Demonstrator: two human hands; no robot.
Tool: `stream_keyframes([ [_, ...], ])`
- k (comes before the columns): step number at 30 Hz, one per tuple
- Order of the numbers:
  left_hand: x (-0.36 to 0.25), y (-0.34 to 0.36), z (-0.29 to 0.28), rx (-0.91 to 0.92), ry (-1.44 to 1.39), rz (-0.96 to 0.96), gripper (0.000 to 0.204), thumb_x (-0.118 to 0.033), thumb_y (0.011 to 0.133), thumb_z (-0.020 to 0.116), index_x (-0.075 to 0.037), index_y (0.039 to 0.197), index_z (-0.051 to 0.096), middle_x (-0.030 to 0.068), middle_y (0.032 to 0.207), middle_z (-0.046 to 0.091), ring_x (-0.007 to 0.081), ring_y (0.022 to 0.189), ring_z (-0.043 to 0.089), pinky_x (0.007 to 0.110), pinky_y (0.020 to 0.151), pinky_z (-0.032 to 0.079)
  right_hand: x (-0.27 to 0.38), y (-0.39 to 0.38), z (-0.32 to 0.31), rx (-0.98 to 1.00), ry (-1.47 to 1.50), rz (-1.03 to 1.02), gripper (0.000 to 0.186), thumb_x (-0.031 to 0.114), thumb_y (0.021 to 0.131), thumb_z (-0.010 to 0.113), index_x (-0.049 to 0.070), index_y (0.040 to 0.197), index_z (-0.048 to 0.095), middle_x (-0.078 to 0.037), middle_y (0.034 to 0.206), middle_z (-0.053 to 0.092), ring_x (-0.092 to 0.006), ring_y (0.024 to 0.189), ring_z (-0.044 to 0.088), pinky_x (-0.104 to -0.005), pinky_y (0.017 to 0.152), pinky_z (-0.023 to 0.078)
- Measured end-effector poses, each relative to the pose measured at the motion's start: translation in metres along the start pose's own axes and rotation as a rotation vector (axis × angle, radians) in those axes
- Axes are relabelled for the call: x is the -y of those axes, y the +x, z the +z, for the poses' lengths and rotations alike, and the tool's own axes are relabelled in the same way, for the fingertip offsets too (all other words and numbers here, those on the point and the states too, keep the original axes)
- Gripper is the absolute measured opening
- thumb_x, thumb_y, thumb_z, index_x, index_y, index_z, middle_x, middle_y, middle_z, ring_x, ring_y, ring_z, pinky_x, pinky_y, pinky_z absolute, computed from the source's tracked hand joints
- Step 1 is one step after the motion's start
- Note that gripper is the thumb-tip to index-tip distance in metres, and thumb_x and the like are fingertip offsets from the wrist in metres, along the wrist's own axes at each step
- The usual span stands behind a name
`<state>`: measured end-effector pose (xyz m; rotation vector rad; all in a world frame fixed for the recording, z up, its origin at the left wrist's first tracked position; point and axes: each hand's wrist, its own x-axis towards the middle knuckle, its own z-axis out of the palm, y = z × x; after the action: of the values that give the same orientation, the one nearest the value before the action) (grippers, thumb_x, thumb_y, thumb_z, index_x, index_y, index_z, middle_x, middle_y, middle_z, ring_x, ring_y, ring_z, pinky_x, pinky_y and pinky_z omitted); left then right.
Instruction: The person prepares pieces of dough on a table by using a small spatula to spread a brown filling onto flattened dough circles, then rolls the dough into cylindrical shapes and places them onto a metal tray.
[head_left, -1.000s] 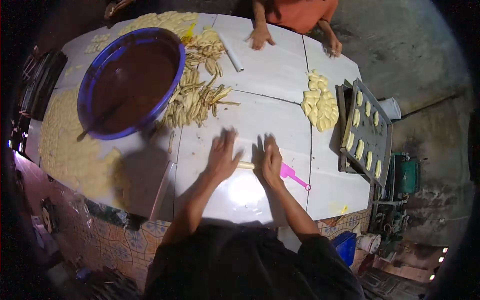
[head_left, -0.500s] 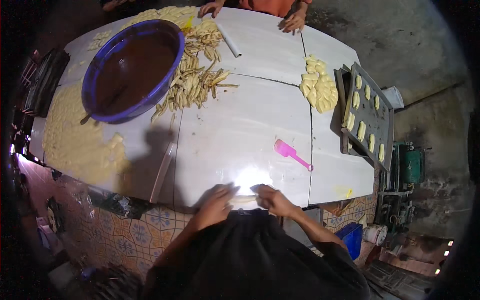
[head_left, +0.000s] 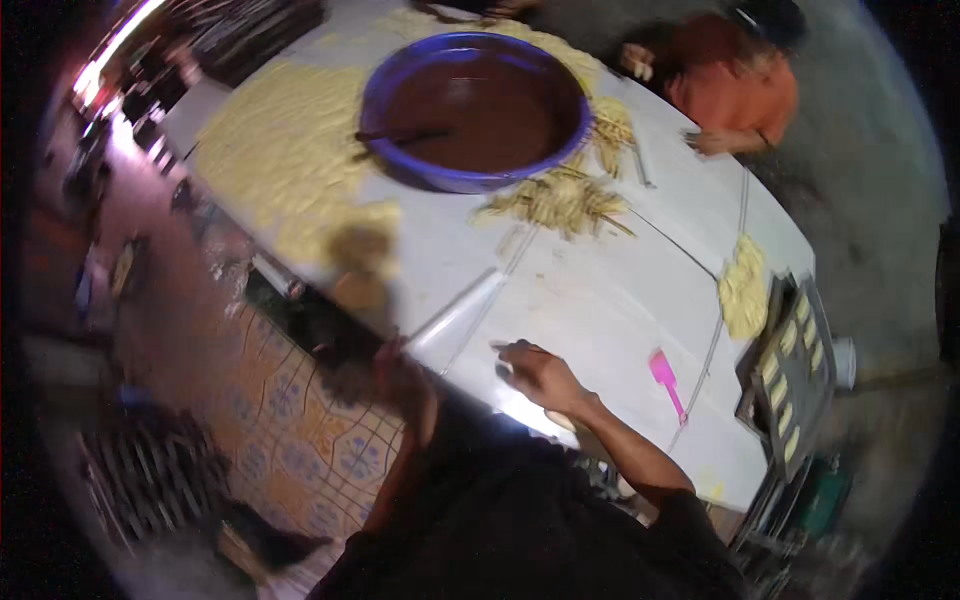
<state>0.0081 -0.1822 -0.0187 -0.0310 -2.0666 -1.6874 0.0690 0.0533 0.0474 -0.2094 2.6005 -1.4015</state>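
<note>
My right hand (head_left: 543, 376) hovers over the near edge of the white table (head_left: 590, 300), fingers apart and holding nothing I can see. Just below it lies a pale dough roll (head_left: 561, 421), partly hidden by my wrist and forearm. My left hand (head_left: 398, 375), dark and smeared by motion, is at the table's front-left edge, close to the near end of a long whitish strip (head_left: 458, 308). Whether it grips that strip cannot be made out. To the right of my right hand lies a pink plastic scraper (head_left: 664, 372).
A big blue basin (head_left: 475, 183) of brown liquid stands at the back. Dough pieces (head_left: 280, 150) spread left of it; brown-streaked pale strips (head_left: 560, 200) lie in front. Rightward are a dough pile (head_left: 743, 290) and a baking tray (head_left: 826, 392) with rolls. Across the table is a person in orange (head_left: 735, 90).
The view has swung to the left. My hands have come apart from the dough roll: the left went to the table's left edge by the strip, the right lifted off the roll.
</note>
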Motion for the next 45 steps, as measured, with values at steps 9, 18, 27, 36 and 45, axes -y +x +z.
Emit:
stream_keyframes([
  [9,0.02,0.089,-0.056,0.071,0.301,-0.031,0.056,-0.014,0.096,0.048,0.001,0.15,0.041,0.0213,0.156,0.041,0.0343,0.149,0.034,0.049,0.122,0.024,0.083,0.226,0.132,-0.491,-0.416,-0.153,0.042,0.027,0.082,0.077,0.004,0.117,0.069,-0.018,0.089,0.07,-0.0337,0.087,0.069,-0.0405,0.075,0.053],
  [18,0.025,0.124,-0.042,0.505,0.561,-0.12,0.09,0.014,0.078,0.052,-0.004,0.161,0.022,0.0189,0.165,0.028,0.034,0.152,0.029,0.067,0.12,0.007,0.06,0.136,0.052,-0.44,0.694,0.15,0.023,0.003,0.08,0.077,0.001,0.096,0.061,-0.006,0.097,0.063,-0.0179,0.091,0.065,-0.0298,0.08,0.057],
  [27,-0.113,0.018,0.042,0.943,-0.634,-0.734,0.05,-0.024,0.103,0.061,-0.002,0.146,0.046,0.0145,0.138,0.055,0.0236,0.122,0.058,0.04,0.098,0.056,0.089,-0.034,-0.063,-0.476,-0.298,-0.106,0.063,-0.002,0.074,0.066,0.005,0.136,0.055,-0.021,0.148,0.037,-0.0371,0.117,0.057,-0.042,0.094,0.054],
  [36,-0.069,-0.072,0.134,1.26,-0.349,-0.18,0.036,-0.003,0.098,0.055,-0.003,0.133,0.048,0.0159,0.109,0.062,0.0302,0.1,0.065,0.041,0.09,0.053,-0.001,-0.1,-0.021,-0.853,0.281,0.296,0.026,0.008,0.092,0.07,-0.002,0.116,0.07,-0.017,0.109,0.066,-0.0257,0.097,0.067,-0.0352,0.08,0.055],
  [45,-0.081,-0.058,0.136,1.313,-0.055,0.273,0.057,-0.012,0.095,0.061,-0.002,0.148,0.044,0.0281,0.152,0.042,0.0417,0.145,0.036,0.057,0.12,0.022,-0.027,-0.13,-0.01,-0.769,-0.119,0.225,0.047,0.004,0.091,0.062,-0.004,0.137,0.054,-0.026,0.13,0.061,-0.043,0.113,0.064,-0.0469,0.092,0.055],
])
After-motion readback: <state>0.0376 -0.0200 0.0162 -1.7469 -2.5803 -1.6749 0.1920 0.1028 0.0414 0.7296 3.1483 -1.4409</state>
